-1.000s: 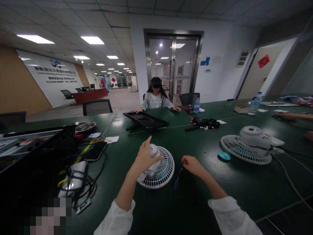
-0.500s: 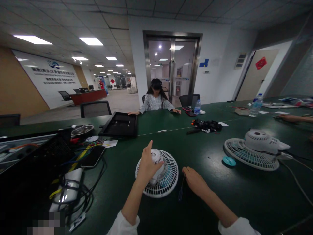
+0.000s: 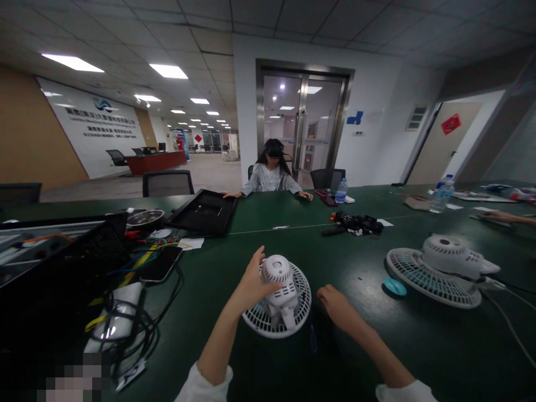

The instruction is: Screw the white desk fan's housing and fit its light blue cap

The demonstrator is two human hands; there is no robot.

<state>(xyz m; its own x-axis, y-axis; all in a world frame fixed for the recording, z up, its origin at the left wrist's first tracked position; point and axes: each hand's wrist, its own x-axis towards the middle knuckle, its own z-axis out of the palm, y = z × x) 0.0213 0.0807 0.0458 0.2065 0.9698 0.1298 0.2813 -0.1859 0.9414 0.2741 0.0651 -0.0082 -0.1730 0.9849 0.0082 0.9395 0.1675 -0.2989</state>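
Note:
A small white fan lies face down on the dark green table, its motor housing pointing up. My left hand grips the left side of that housing, fingers curled round it. My right hand rests on the table just right of the fan's grille, fingers bent, with a thin blue-handled screwdriver lying on the table close under it. Whether the fingers hold the screwdriver is not visible.
A second white fan lies at the right beside a blue cap. Cables, a phone and a black crate crowd the left. A person sits opposite by a black tray; tools and bottles lie beyond.
My left hand has turned the fan so its housing stands more upright and in full view. My right hand slid down beside the grille. The far person laid the black tray flat to the left.

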